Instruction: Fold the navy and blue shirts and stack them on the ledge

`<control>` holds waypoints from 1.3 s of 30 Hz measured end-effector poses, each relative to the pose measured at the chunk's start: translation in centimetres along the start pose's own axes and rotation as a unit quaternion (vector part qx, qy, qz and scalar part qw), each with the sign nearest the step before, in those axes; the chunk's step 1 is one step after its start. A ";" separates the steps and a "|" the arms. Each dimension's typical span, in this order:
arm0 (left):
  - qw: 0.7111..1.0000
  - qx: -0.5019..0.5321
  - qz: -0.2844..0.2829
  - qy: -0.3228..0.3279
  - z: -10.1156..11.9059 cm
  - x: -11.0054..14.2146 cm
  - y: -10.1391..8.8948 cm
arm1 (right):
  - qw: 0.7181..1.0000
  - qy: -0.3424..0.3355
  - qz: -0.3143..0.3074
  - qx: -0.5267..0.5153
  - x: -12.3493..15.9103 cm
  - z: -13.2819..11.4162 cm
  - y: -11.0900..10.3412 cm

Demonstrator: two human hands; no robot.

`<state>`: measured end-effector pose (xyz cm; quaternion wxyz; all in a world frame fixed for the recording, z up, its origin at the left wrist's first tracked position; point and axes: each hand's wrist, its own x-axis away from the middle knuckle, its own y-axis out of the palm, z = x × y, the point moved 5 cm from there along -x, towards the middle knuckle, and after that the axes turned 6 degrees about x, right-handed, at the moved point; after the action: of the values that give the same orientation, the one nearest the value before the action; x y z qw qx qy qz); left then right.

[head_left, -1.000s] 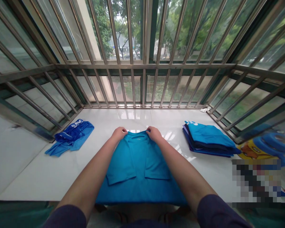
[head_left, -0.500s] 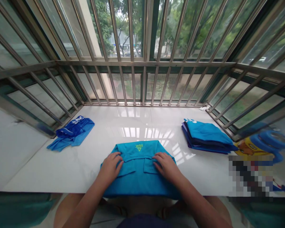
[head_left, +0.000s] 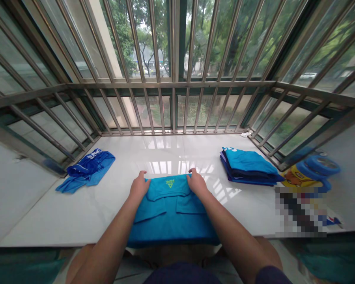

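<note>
A teal-blue shirt [head_left: 171,221] lies partly folded on the white ledge in front of me, its near end hanging over the ledge's front edge. A yellow-green triangle logo with lettering shows near its far edge, and two folded flaps, apparently the sleeves, lie across it. My left hand [head_left: 139,185] grips the far left corner, thumb on top of the cloth. At the far right corner my right hand [head_left: 197,182] holds the shirt in the same way. The undersides of both grips are hidden.
A folded stack of blue and dark clothes [head_left: 248,165] lies to the right. Crumpled blue garments [head_left: 90,167] lie on the left. Beyond the stack stands a blue and yellow container [head_left: 310,171], beside a pixelated patch. Metal bars [head_left: 174,85] enclose the ledge before the windows.
Both hands have moved away from me, from the folded flaps to the shirt's far corners, and have closed on them. The camera view has shifted slightly.
</note>
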<state>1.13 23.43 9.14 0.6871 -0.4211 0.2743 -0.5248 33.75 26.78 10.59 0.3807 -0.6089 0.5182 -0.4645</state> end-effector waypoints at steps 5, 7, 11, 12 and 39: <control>0.997 0.056 0.007 0.061 -0.5 -1.3 0.2 | 1.000 -0.004 0.021 0.017 1.0 1.4 0.5; 0.994 0.065 0.010 0.089 -0.6 -1.3 0.5 | 0.999 -0.007 0.027 0.031 1.3 1.7 0.9; 0.989 0.072 0.009 0.126 -1.3 -2.0 0.5 | 0.996 -0.031 0.060 0.059 1.2 1.8 0.6; 0.989 0.072 0.001 0.131 -1.5 -2.3 0.4 | 0.995 -0.043 0.066 0.064 1.1 1.8 0.4; 0.951 0.105 -0.027 0.288 -6.2 6.1 -2.7 | 0.943 -0.317 0.059 0.082 9.8 2.8 -1.4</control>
<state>-3.44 15.59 8.87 0.6050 -0.1843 0.3923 -0.6679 37.10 17.29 12.80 0.6010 -0.6595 0.3658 -0.2646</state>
